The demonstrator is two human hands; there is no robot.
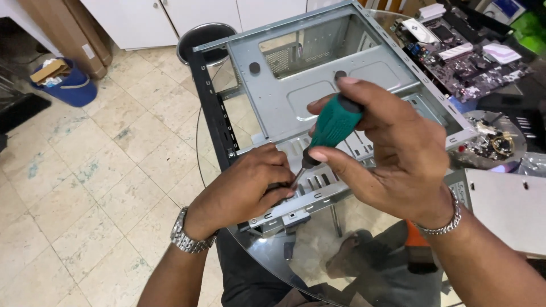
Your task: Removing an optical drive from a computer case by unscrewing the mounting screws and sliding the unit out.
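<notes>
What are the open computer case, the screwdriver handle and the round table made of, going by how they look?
The computer case looks like bare sheet metal: dull grey, thin, with stamped slots and folded edges. The screwdriver in the right hand has a matte green handle, probably plastic or rubber. The table is clear glass: legs and floor show through it. The left hand rests at the case's edge.

Green-handled screwdriver (333,124) tilted, tip seemingly at grey metal computer case (318,85) rear edge.

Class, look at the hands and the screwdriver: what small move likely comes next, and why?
Probably turning the screwdriver. The right hand wraps its green handle, its tip meets the case edge by the left hand, whose fingers steady that spot. No screw is visible.
</notes>
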